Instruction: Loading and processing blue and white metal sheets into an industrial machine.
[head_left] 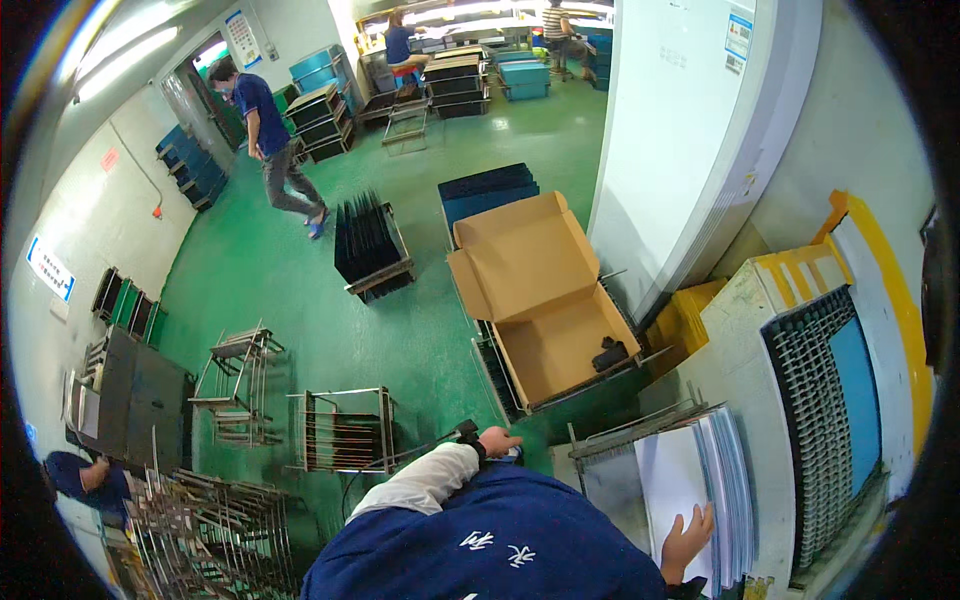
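Note:
My right hand lies with spread fingers against the face of a stack of white sheets. The sheets stand on edge in a metal rack at my lower right, with bluish edges showing on the right. In front of my body, my left hand reaches rightward out of a white sleeve, its fingers loosely stretched with nothing visible in them. A black device with a cable sits at that wrist. Ahead, an open cardboard box rests on a rack, with a small black object inside it.
Metal racks stand on the green floor at left, one holding dark panels. A person walks at the far left; others sit at benches at the back. A white cabinet and a machine with a mesh panel flank my right.

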